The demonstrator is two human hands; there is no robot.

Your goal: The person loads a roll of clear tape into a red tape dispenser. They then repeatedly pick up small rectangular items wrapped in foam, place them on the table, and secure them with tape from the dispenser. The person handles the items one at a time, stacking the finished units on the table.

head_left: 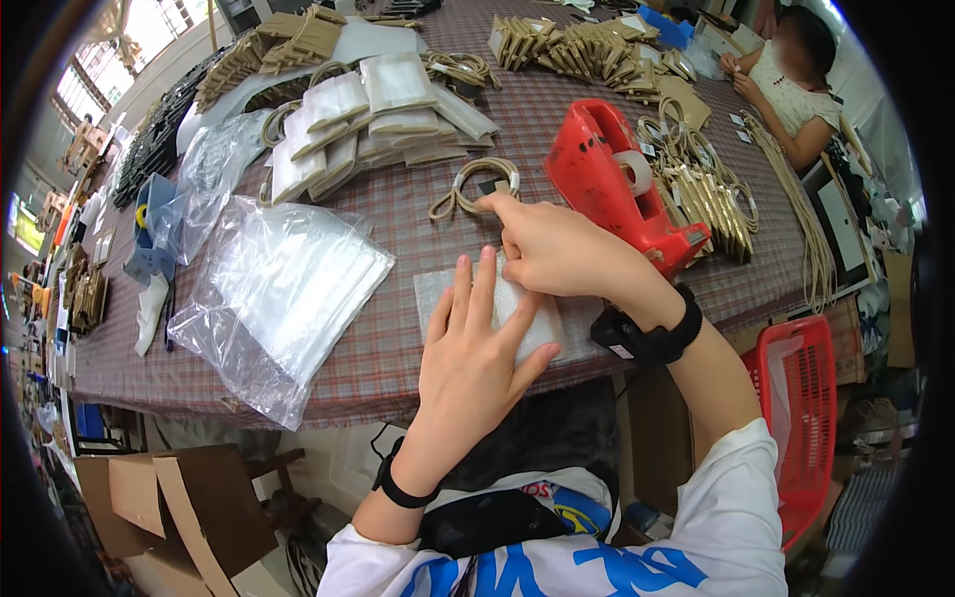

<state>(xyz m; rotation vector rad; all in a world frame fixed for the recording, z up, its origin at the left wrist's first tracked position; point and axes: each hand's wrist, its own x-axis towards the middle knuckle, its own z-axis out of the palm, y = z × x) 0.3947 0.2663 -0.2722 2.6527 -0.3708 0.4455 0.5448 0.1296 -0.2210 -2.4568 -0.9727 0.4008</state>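
My left hand (476,348) lies flat with its fingers spread on a whitish translucent packet (540,330) at the table's near edge. Above it, my right hand (557,244) rests at the packet's far edge. Its index finger reaches out beside a coil of beige cord (487,164) with a dark tab, and the other fingers are curled in. Whatever those curled fingers may grip is hidden. To the right of the coil stands a red tape dispenser (587,149) with a roll of tape (634,173). A stack of clear plastic bags (293,298) lies left of my hands.
Filled white packets (398,85) are piled at the back left. Bundles of gold-brown pieces with cords (701,204) lie beyond the dispenser. A blue holder (151,224) stands far left, a red basket (804,418) below right. Another person (796,85) sits back right.
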